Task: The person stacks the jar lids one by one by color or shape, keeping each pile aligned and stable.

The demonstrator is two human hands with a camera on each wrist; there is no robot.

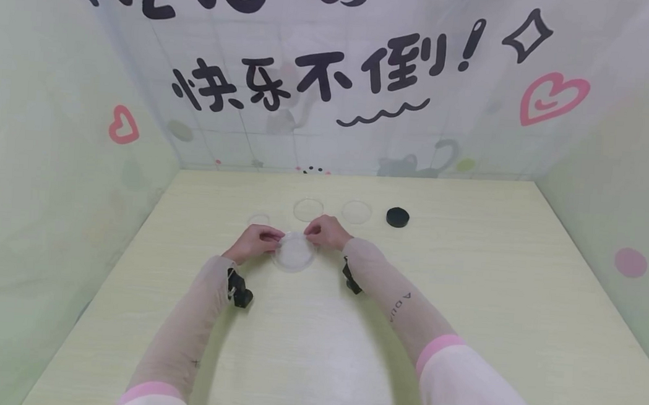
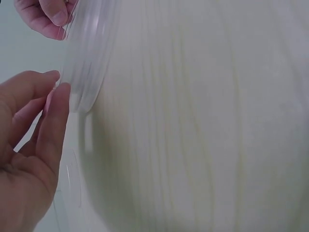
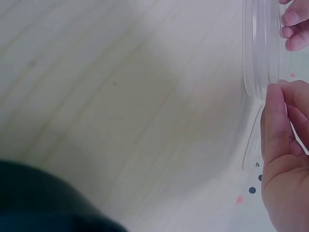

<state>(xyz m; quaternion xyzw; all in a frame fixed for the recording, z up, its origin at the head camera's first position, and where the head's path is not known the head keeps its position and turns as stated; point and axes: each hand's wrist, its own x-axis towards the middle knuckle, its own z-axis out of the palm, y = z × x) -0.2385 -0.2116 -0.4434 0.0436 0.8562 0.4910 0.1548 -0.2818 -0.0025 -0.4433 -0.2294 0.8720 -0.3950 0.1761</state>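
A small stack of clear, shallow round dishes [image 1: 294, 255] sits on the table in front of me, its layered walls [image 2: 91, 48] seen edge-on in the left wrist view. At its far left edge my left hand [image 1: 254, 243] pinches a thin clear rim between thumb and fingers. My right hand [image 1: 329, 232] pinches the far right edge the same way, its thumb and fingers [image 3: 275, 104] meeting at the rim. Whether the pinched rim is a separate piece or the top of the stack, I cannot tell.
Behind the hands, two more clear round pieces [image 1: 308, 210] [image 1: 356, 212] lie apart from each other. Another clear round piece [image 1: 259, 218] is partly hidden behind my left hand. A black round disc [image 1: 398, 217] lies to their right. Printed cloth [image 1: 305, 145] hangs along the table's back edge.
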